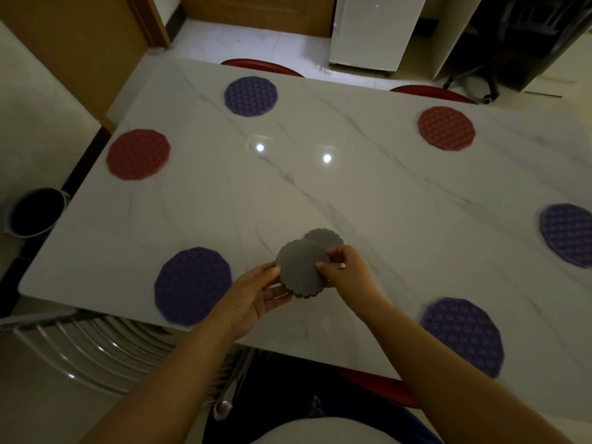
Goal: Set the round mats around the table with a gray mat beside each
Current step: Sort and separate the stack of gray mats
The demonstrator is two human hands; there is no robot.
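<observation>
Several round mats lie around the white marble table (352, 193): purple ones at the near left (192, 286), near right (463, 336), far right edge (567, 233) and far left (250, 96), red ones at the left (138, 154) and far right (446, 128). Above the near middle of the table, my left hand (256, 299) holds a stack of gray scalloped mats (302, 272) from below. My right hand (347, 270) pinches the stack's right edge. A second gray mat (323, 238) pokes out behind the top one.
A chrome chair back (96, 344) stands at the near left edge. Red chair seats show at the far side (261, 66) and near side (381, 387). A dark bucket (35, 213) sits on the floor to the left, and a white cabinet (371, 30) stands beyond the table.
</observation>
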